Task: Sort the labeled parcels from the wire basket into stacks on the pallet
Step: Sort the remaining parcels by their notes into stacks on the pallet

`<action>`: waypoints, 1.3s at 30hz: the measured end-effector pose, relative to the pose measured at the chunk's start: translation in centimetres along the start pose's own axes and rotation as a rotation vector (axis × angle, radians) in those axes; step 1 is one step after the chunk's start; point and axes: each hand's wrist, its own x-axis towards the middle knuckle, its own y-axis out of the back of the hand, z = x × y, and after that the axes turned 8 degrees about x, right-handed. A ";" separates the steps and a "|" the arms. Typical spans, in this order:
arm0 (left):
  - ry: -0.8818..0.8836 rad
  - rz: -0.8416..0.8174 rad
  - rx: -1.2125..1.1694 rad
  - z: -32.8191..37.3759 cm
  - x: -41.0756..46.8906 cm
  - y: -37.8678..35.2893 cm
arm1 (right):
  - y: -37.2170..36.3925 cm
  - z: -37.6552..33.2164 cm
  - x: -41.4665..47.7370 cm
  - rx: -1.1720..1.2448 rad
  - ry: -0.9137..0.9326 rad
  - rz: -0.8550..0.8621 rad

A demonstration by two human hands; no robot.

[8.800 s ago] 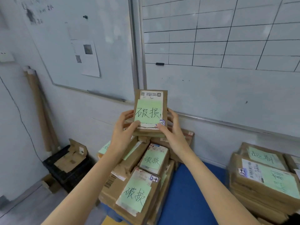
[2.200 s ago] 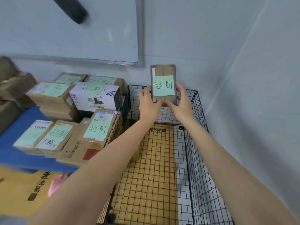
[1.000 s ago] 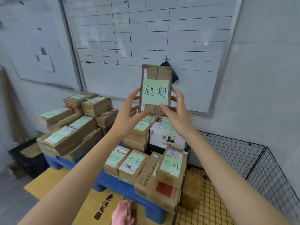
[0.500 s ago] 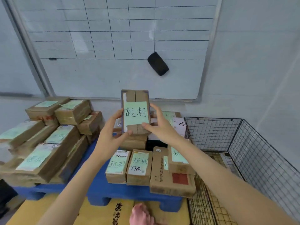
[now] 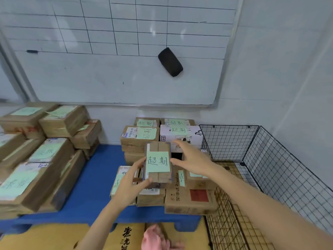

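Note:
A small brown parcel [image 5: 158,165] with a green handwritten note is held low over the front parcels of the right-hand stack [image 5: 189,197] on the blue pallet [image 5: 100,170]. My left hand [image 5: 129,184] grips its lower left corner, thumb on the front. My right hand [image 5: 191,157] has straight fingers, with thumb and fingertips touching the parcel's right edge. The black wire basket [image 5: 270,159] stands to the right, and the part of it in view holds no parcels.
Taller stacks of green-labelled parcels [image 5: 41,159] fill the pallet's left side, and more stand at the back by the wall [image 5: 158,134]. A whiteboard with a black eraser [image 5: 170,62] hangs behind. Yellow cardboard [image 5: 54,237] and a pink slipper [image 5: 156,239] lie on the floor in front.
The parcel has come down from chest height to just above the front right parcels. My right hand's fingers have straightened along its edge. My view has tilted downward.

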 end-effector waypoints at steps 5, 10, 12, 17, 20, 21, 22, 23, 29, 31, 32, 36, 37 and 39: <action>0.026 -0.111 -0.050 -1.7 1.0 -2.3 | 0.6 1.9 -0.4 -0.081 -0.018 0.044; 0.068 -0.157 -0.035 -2.1 2.6 -4.0 | 1.3 3.8 -0.4 -0.121 -0.014 0.108; 0.087 -0.181 -0.016 -2.2 3.3 -4.3 | 1.5 4.3 -0.5 -0.126 -0.015 0.128; 0.119 -0.202 0.034 -1.9 5.1 -5.3 | 1.8 5.3 -0.7 -0.153 -0.032 0.141; 0.123 -0.192 0.117 -1.5 5.4 -5.8 | 2.0 5.7 -0.7 -0.146 -0.028 0.154; 0.124 -0.184 0.129 -1.4 5.5 -5.9 | 2.0 5.8 -0.8 -0.142 -0.025 0.158; 0.121 -0.176 0.139 -1.2 5.5 -6.0 | 2.1 5.9 -0.8 -0.141 -0.023 0.161; 0.114 -0.166 0.162 -1.1 5.6 -6.0 | 2.0 6.0 -0.8 -0.141 -0.024 0.164; 0.003 -0.047 0.394 -0.8 5.3 -5.4 | 1.6 6.4 -1.2 -0.149 -0.017 0.184; -0.045 -0.019 0.495 -0.2 5.3 -5.1 | 1.4 6.5 -1.6 -0.147 -0.013 0.191; -0.072 -0.006 0.541 0.2 5.4 -5.0 | 1.3 6.6 -1.7 -0.148 -0.012 0.193; -0.159 0.055 0.666 2.0 5.8 -5.1 | 1.7 7.3 -2.4 -0.165 -0.009 0.196; -0.178 0.070 0.688 2.6 6.0 -5.2 | 2.0 7.6 -2.6 -0.172 -0.005 0.200; -0.220 0.098 0.730 4.1 6.3 -5.8 | 2.6 8.2 -3.1 -0.200 -0.004 0.211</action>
